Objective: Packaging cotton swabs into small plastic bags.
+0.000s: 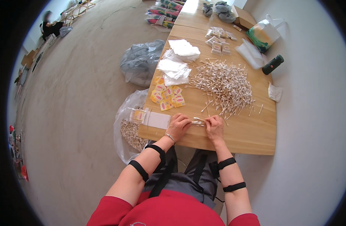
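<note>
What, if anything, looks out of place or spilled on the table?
Only small things: a stray cotton swab lies alone to the right of the loose heap of cotton swabs, and a crumpled white piece at the right edge of the table looks discarded.

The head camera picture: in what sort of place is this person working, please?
Probably a small packing workshop: a large heap of cotton swabs lies on the wooden table, with many small yellow cards and a group of small clear packets near it.
</note>
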Available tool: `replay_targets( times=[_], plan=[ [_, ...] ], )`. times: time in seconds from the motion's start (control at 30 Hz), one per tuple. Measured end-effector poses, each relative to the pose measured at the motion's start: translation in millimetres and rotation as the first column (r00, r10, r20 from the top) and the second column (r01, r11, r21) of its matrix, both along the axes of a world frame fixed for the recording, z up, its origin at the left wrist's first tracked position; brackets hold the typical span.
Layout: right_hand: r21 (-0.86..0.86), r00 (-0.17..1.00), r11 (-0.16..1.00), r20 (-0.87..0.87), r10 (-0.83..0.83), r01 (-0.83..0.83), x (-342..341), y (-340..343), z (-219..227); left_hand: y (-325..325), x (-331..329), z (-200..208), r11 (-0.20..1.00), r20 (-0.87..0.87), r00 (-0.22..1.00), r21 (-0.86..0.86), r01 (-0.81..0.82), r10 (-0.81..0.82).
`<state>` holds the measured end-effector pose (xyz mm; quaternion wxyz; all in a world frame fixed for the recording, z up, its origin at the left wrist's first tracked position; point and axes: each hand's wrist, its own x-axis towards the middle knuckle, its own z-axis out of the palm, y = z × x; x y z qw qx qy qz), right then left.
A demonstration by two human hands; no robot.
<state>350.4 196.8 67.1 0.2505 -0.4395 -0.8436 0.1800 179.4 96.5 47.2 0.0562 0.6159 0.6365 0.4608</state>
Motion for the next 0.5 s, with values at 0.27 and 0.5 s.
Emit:
replay_targets(
  times=[0.27, 0.5],
  plan=[
    [-0.015, 1.0, 1.0, -0.029, 0.004, -0.005, 3.0, -5.9, 5.1, -1.3, 0.2, 1.4, 0.999, 0.019, 0.999, -0.022, -0.035, 0.035],
    [-0.011, 0.998, 1.0, -0.069, -0.012, 0.011, 20.5, 4.1, -6.3, 1.3, -0.3, -1.8, 1.0, 0.021, 1.0, -0.026, 0.013, -0.013]
  ],
)
